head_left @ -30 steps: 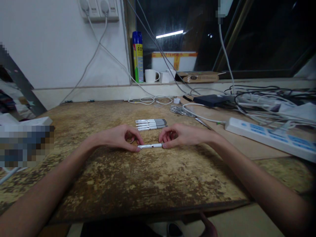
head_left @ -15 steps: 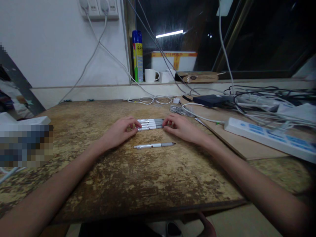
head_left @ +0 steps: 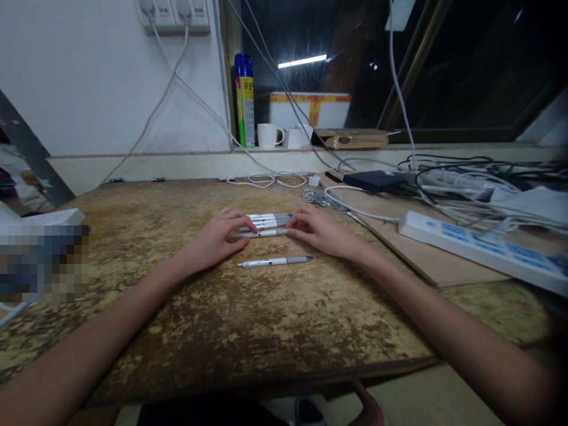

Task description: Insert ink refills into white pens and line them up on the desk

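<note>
Several white-and-grey pens lie side by side in a row on the worn wooden table. At the near side of this row is one white pen, slightly apart from the others. My left hand has thumb and fingers closed around its left end. The right end sits in a pinch of my right hand, whose fingertips hide the tip. Closer to me, a separate pen lies on the table, touched by neither hand.
A white power strip and a board lie to the right, with tangled cables behind. A small plastic bag is beyond my right hand. On the sill stand a spray can and a white mug.
The nearest pen of the row has come slightly toward me, away from the others, between my two hands. My right fingers have closed in on its end. The separate pen stays put.
</note>
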Demonstrator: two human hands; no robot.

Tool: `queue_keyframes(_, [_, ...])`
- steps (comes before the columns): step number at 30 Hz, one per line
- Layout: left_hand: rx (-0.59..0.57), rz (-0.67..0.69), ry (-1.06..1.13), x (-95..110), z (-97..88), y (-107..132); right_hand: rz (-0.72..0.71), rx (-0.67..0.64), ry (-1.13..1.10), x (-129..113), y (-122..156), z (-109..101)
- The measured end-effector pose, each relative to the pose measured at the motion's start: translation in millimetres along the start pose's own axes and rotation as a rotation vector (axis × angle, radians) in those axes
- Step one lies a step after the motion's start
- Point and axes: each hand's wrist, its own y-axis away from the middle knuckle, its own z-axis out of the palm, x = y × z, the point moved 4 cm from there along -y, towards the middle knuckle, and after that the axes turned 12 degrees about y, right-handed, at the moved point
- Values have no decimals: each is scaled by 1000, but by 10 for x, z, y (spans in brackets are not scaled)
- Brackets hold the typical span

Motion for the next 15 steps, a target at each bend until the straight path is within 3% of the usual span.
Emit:
queue_keyframes(4, [20, 40, -32, 105, 1, -5, -10, 0, -100, -61, -26, -18])
queue_keyframes(8, [45, -15, 23, 130, -4, -4, -8, 14, -168, -171, -22, -15])
queue_keyframes(15, [91, -105, 30, 132, -7, 2, -65, 34, -55, -281, -25, -2])
